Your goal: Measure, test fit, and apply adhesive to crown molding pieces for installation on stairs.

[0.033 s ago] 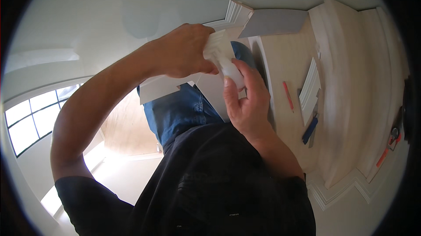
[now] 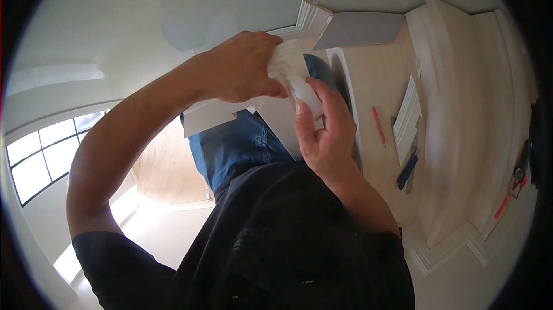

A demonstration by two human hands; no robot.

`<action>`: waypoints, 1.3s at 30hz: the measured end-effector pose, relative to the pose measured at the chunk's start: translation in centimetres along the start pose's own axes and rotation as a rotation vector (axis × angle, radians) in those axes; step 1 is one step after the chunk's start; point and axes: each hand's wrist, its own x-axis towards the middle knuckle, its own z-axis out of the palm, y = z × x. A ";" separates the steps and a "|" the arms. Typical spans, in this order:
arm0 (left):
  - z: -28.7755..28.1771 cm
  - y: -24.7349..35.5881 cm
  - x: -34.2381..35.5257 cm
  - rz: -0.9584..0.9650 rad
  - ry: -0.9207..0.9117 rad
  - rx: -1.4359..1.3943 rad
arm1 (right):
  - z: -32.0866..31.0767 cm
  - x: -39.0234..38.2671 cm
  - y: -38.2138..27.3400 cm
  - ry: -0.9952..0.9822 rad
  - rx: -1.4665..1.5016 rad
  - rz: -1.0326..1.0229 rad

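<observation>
Head-worn fisheye, close above — downward over black shirt (image 2: 282, 235) and jeans (image 2: 233, 149) — dark edges perhaps unreadable.

Ridged white molding (image 2: 284, 59) between the hands (image 2: 239, 71)

Ridged white moulding (image 2: 284, 60), white bottle (image 2: 309, 100) perhaps.

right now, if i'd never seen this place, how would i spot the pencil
Find the pale wooden board right of the right hand. On it, the pencil lies just left of a white ridged strip. It is slim and red, unlike that strip and the blue tool.
</observation>
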 end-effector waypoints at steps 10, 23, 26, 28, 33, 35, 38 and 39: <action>0.6 -0.3 0.3 0.069 0.094 -0.034 | 0.2 -0.2 0.3 0.040 -0.072 -0.073; 1.0 -0.9 0.6 0.158 0.149 0.048 | -0.6 0.6 -0.4 0.023 -0.027 0.039; 0.5 -0.4 0.5 0.112 0.087 0.034 | -0.9 0.9 -0.7 0.010 -0.114 -0.007; 1.0 -0.9 0.6 0.140 0.131 0.033 | -1.0 1.1 -0.9 0.005 -0.181 -0.051; 0.6 -0.7 0.4 0.156 0.133 0.030 | -1.1 1.5 -1.3 0.031 -0.232 -0.086; 0.6 -0.9 0.6 0.178 0.136 0.051 | -1.0 1.7 -1.3 0.036 -0.243 -0.100; 0.5 -0.6 0.3 0.183 0.140 0.048 | -0.8 1.6 -1.3 0.057 -0.256 -0.114; 0.4 -0.5 0.3 0.183 0.141 0.048 | -0.8 1.5 -1.1 0.061 -0.268 -0.133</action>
